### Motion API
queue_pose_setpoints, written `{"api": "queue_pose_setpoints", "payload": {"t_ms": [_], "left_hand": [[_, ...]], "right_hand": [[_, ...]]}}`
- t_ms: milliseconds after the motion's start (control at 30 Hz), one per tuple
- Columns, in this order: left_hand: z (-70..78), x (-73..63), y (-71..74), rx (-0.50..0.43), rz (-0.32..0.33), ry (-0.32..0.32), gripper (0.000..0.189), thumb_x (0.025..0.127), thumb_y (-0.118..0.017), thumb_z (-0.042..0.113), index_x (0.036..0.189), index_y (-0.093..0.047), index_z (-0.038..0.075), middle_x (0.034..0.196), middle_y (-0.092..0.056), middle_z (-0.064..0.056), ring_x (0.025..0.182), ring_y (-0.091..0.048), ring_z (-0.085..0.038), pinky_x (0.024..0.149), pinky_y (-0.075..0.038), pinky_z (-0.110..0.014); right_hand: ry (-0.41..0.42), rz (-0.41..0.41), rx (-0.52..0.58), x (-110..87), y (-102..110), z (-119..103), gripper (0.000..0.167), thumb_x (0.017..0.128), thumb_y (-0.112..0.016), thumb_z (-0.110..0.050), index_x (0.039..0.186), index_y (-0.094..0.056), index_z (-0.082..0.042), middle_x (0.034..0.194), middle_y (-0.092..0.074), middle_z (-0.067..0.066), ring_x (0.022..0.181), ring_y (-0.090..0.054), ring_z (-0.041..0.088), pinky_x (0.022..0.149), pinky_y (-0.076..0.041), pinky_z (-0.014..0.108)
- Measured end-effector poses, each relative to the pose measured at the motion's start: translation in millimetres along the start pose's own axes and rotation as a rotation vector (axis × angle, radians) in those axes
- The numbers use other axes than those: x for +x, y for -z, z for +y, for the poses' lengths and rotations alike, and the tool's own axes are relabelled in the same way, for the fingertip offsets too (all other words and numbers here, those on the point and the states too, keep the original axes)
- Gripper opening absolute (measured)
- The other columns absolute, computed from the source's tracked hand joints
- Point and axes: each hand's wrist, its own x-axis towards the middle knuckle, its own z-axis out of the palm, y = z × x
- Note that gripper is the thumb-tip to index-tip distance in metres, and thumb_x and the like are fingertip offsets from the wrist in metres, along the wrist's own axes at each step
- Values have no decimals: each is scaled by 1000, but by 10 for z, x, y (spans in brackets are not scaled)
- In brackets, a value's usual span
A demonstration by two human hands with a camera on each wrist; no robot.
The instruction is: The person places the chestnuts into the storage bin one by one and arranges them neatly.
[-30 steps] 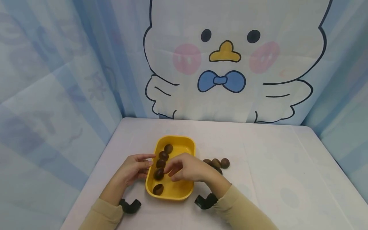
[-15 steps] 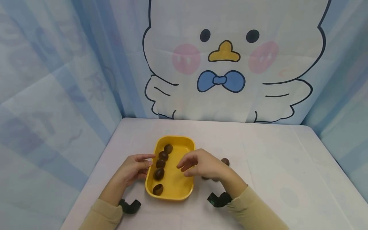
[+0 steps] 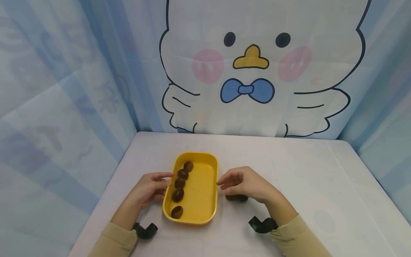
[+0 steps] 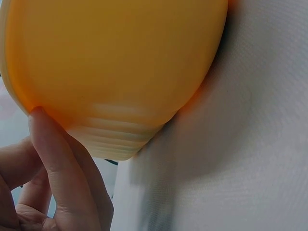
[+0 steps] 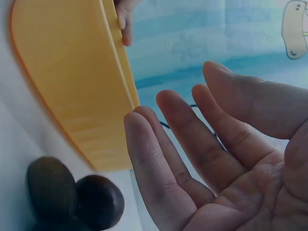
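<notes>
A yellow tray [image 3: 199,200] lies on the table, with several brown chestnuts [image 3: 178,195] in an uneven row along its left side. At its left rim my left hand [image 3: 149,188] rests with fingertips touching the edge. In the left wrist view, a fingertip of the left hand [image 4: 62,178] meets the tray's outer wall [image 4: 125,57]. Just right of the tray hovers my right hand [image 3: 245,184], its fingers loosely bent and holding nothing. Below it, loose chestnuts [image 3: 236,197] are partly hidden; the right wrist view shows dark chestnuts [image 5: 99,202] beside the tray.
A pale cloth covers the table [image 3: 308,185]. Behind it hangs a curtain with a cartoon bird [image 3: 247,57], and blue curtains [image 3: 57,107] stand at the sides. Dark bands [image 3: 263,225] sit at both wrists.
My right hand has moved right, from over the inside of the tray to beyond its right rim, above the loose chestnuts. The left hand and the tray stay in place.
</notes>
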Motion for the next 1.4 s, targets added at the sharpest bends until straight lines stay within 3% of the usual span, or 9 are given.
{"api": "queue_pose_setpoints", "payload": {"t_ms": [133,533,867,1133,1400], "left_hand": [[-1,3,2,1,1,-1,47,100,-75,18,146,-67,7,89,-71,-3,66,-67,-17,61,-62,-24],[-3,7,6,-4,4,5,48,100,-75,18,146,-66,8,90,-70,-4,67,-66,-16,61,-62,-24],[-4,8,8,-11,0,4,49,101,-74,18,148,-65,8,96,-72,-6,69,-69,-18,63,-63,-25],[-2,4,1,-6,0,5,48,101,-74,17,147,-65,7,96,-73,-6,68,-68,-17,62,-63,-25],[-8,7,4,-16,1,5,48,101,-74,17,147,-65,8,96,-72,-5,68,-68,-16,62,-63,-25]], "right_hand": [[11,6,13,-74,89,80,29,94,-77,-1,123,-77,-4,129,-74,28,121,-71,48,94,-63,27],[-14,65,9,-278,341,198,35,95,-75,-2,129,-71,4,137,-70,28,125,-70,44,96,-63,28],[-57,196,-45,-399,489,321,43,94,-78,-7,135,-68,4,136,-71,26,127,-70,37,97,-60,29],[-113,339,-130,-470,546,383,46,97,-76,-10,141,-66,0,147,-65,22,137,-64,40,100,-60,34],[-159,353,-178,-477,589,505,48,96,-77,-10,142,-65,-1,148,-65,23,136,-63,43,100,-62,40]]}}
